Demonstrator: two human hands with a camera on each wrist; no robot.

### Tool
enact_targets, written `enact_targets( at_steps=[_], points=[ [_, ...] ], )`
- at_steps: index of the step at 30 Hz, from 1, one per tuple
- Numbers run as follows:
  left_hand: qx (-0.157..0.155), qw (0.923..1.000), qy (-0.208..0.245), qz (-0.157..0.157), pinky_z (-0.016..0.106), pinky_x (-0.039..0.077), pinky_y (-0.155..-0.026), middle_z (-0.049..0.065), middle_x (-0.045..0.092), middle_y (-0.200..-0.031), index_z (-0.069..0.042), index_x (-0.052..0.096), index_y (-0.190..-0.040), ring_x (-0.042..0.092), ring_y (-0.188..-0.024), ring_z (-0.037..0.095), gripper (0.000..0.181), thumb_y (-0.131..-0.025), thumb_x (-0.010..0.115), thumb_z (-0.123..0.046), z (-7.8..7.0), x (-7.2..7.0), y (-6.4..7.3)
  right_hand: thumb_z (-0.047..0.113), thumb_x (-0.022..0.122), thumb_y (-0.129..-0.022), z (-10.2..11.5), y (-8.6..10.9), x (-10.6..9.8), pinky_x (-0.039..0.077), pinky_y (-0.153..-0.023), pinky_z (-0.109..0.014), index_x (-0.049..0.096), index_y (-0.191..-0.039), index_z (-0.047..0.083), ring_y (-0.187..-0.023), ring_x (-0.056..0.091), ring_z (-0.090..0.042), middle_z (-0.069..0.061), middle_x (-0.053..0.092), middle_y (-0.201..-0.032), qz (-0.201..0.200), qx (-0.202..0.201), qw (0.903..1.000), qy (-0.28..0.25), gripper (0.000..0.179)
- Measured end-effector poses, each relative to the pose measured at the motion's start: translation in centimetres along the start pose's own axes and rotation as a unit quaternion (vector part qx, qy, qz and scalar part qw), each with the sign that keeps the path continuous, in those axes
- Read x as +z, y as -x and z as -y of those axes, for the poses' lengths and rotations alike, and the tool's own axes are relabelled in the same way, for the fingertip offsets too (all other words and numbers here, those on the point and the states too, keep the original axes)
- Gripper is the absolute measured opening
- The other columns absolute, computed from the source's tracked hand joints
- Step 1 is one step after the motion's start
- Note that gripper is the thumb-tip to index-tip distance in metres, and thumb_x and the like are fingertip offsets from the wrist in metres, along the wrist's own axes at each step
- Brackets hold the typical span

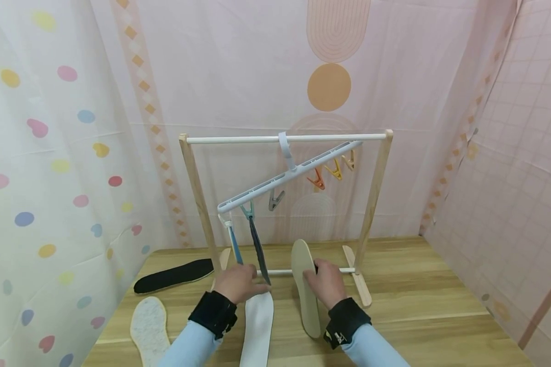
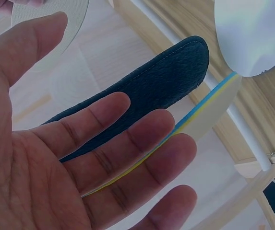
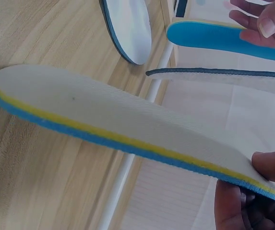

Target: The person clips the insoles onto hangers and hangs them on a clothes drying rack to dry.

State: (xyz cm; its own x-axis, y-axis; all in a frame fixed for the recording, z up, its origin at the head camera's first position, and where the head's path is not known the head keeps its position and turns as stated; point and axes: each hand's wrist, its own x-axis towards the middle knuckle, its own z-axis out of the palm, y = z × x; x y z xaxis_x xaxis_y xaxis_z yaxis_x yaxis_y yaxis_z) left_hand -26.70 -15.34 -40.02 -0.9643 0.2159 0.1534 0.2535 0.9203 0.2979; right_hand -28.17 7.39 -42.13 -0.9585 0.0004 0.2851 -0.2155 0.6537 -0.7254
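Note:
My right hand point(image 1: 328, 283) pinches a beige insole point(image 1: 304, 285) between thumb and fingers, holding it upright near the front of the rack. The right wrist view shows this insole's yellow and blue layered edge point(image 3: 127, 149). My left hand point(image 1: 240, 284) has its fingers spread beside two hanging insoles and grips nothing. One is a dark insole point(image 1: 258, 247) under a teal clip point(image 1: 248, 209); the other, a blue insole point(image 1: 234, 245), hangs from a white clip point(image 1: 227, 222). Their lower parts lie close to my left fingers. A white insole point(image 1: 258, 329) lies below that hand.
A white clip hanger point(image 1: 261, 189) hangs tilted, left end low, from the rack's white bar point(image 1: 234, 139). Grey point(image 1: 276, 200), orange point(image 1: 318, 179), yellow point(image 1: 335, 171) and tan clips point(image 1: 350, 160) hold nothing. Black point(image 1: 174, 276) and pale grey insoles point(image 1: 149, 326) lie left on the wooden table point(image 1: 422, 306).

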Motion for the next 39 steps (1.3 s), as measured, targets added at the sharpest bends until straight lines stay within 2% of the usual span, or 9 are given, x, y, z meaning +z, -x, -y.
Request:
enact_targets(
  at_steps=[4, 13, 22, 28, 39],
  points=[
    [0.002, 1.0, -0.002, 0.001, 0.034, 0.048, -0.052, 0.006, 0.066, -0.077, -0.003, 0.071, -0.098, 0.058, -0.061, 0.017, 0.053, -0.079, 0.078, -0.052, -0.1, -0.2, -0.1, 0.01, 0.066, -0.088, 0.0, -0.1, 0.0, 0.053, -0.056, -0.033, 0.069, -0.093, 0.001, -0.069, 0.063, -0.018, -0.008, 0.067, -0.082, -0.001, 0.009, 0.9999, -0.007, 0.011],
    [0.002, 1.0, -0.004, 0.002, 0.036, 0.05, -0.056, 0.008, 0.07, -0.085, -0.004, 0.073, -0.1, 0.062, -0.067, 0.02, 0.054, -0.078, 0.078, -0.053, -0.5, -0.7, -0.2, 0.01, 0.067, -0.086, 0.0, -0.1, 0.0, 0.05, -0.053, -0.031, 0.068, -0.088, 0.001, -0.065, 0.06, -0.016, -0.005, 0.064, -0.076, -0.021, -0.01, 0.9997, 0.0, 0.008],
    [-0.006, 0.9998, 0.019, 0.003, 0.04, 0.052, -0.063, 0.01, 0.072, -0.096, -0.006, 0.073, -0.102, 0.066, -0.076, 0.024, 0.049, -0.079, 0.079, -0.049, -0.9, -1.4, -0.3, 0.01, 0.068, -0.086, 0.2, 0.0, 0.0, 0.049, -0.053, -0.031, 0.067, -0.086, 0.002, -0.064, 0.059, -0.016, -0.005, 0.064, -0.074, -0.052, -0.034, 0.998, 0.012, 0.009],
    [0.002, 0.9998, 0.02, -0.008, 0.039, 0.051, -0.061, 0.008, 0.072, -0.092, -0.007, 0.072, -0.098, 0.066, -0.074, 0.024, 0.045, -0.079, 0.079, -0.048, -1.1, -1.8, -0.4, 0.01, 0.068, -0.088, 0.4, 0.0, 0.1, 0.054, -0.057, -0.035, 0.07, -0.096, -0.003, -0.071, 0.066, -0.022, -0.013, 0.07, -0.085, -0.062, -0.039, 0.9973, 0.008, 0.015],
    [0.026, 0.9993, 0.022, -0.017, 0.033, 0.045, -0.054, 0.001, 0.065, -0.071, -0.008, 0.072, -0.092, 0.053, -0.057, 0.016, 0.043, -0.08, 0.078, -0.048, -1.8, -2.5, -0.7, 0.009, 0.069, -0.087, 0.5, -0.2, 0.0, 0.052, -0.056, -0.034, 0.07, -0.092, -0.002, -0.068, 0.065, -0.02, -0.012, 0.07, -0.082, -0.082, -0.062, 0.9944, 0.023, 0.012]
  ],
)
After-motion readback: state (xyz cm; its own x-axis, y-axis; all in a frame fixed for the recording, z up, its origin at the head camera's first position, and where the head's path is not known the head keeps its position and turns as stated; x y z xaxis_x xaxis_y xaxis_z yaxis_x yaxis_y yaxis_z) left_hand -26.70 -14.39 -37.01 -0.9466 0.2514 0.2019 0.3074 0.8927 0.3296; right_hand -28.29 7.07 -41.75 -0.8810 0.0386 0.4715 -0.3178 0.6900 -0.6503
